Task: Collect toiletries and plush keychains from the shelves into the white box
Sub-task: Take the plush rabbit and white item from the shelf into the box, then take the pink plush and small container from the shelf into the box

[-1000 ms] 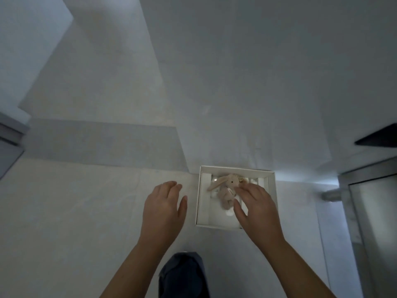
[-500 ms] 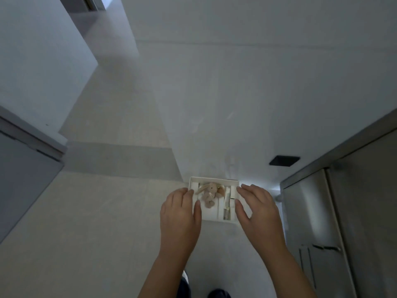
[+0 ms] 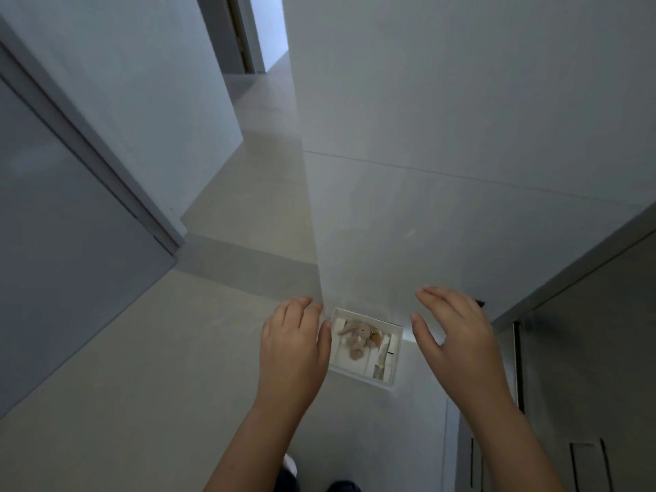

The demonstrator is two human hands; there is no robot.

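The white box [image 3: 397, 353] sits on the pale floor against the foot of a white wall. Inside lies a beige plush bunny keychain [image 3: 356, 337] on top of several white toiletry packets [image 3: 384, 356]. My left hand [image 3: 293, 344] hovers just left of the box, fingers apart, holding nothing. My right hand [image 3: 452, 335] hovers to the right of the box, fingers spread and empty. Both hands are raised above the box and do not touch it.
A grey door [image 3: 53, 243] with its frame stands at the left. A grey cabinet [image 3: 585, 367] rises at the right. A corridor [image 3: 262, 111] leads away ahead between white walls. My feet [image 3: 340, 486] show at the bottom edge.
The view has risen and pulled back from the box. My right hand has left the plush bunny, and both hands have lifted away and spread to either side of the box.
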